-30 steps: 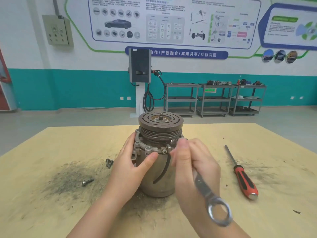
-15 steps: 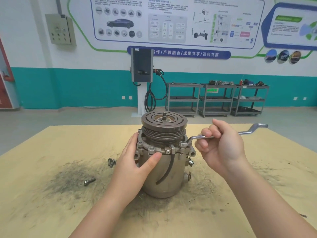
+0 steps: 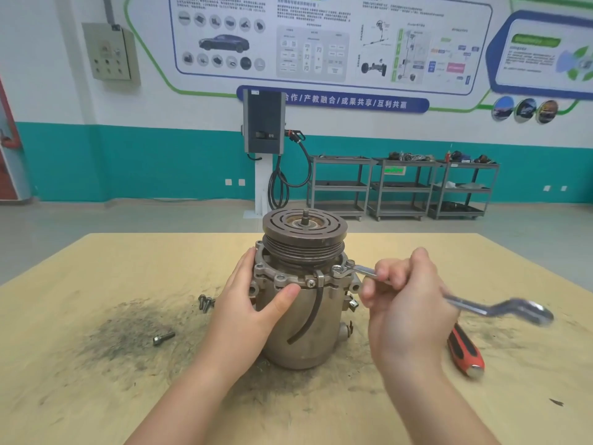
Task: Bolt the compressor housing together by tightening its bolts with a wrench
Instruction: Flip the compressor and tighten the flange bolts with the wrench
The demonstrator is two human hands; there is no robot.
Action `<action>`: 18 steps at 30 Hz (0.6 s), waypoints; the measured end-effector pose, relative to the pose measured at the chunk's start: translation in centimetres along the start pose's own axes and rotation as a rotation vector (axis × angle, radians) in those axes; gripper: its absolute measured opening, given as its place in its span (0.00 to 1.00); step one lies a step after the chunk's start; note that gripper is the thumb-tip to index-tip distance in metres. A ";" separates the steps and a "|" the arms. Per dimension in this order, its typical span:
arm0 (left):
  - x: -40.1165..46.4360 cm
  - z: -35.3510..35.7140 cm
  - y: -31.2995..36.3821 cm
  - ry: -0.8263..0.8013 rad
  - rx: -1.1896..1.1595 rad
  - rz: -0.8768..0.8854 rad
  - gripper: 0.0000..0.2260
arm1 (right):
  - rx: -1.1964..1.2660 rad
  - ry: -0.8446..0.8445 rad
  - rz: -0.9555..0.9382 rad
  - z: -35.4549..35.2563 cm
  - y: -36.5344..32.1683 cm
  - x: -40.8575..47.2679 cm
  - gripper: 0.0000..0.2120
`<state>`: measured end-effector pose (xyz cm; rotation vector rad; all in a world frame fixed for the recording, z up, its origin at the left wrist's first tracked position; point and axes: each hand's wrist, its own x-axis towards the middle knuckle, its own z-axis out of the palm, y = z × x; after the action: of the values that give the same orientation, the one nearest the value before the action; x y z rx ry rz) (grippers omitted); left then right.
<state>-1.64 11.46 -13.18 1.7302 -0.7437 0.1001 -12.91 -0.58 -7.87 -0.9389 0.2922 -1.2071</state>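
Wrench [image 3: 462, 305] swung nearer; right hand [image 3: 405, 303] gripping, left hand [image 3: 253, 303] steadying compressor [image 3: 301, 322]

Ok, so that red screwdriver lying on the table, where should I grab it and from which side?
Grip the red and black handle, coming down from above on its right: it lies flat, thick and ribbed, butt end nearest you. The right hand and wrench cover its shaft, so the handle is the only free part.
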 end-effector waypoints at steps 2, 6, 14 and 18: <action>0.1 0.1 -0.1 0.002 -0.001 0.000 0.45 | -0.185 0.033 -0.211 1.2 1.0 -2.3 0.29; 0.2 0.1 -0.1 0.006 -0.022 0.006 0.36 | -0.555 -0.121 -0.416 2.9 2.2 -5.0 0.23; 0.3 -0.3 -0.7 -0.016 -0.054 0.011 0.46 | -0.030 -0.120 0.057 0.2 -1.0 2.1 0.08; 0.5 -0.5 -1.0 -0.027 -0.064 0.016 0.46 | 0.104 -0.149 0.328 -0.1 -0.2 4.6 0.09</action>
<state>-0.62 11.78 -13.67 1.6677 -0.7723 0.0636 -11.45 -4.70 -6.52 -0.8482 0.2506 -0.8394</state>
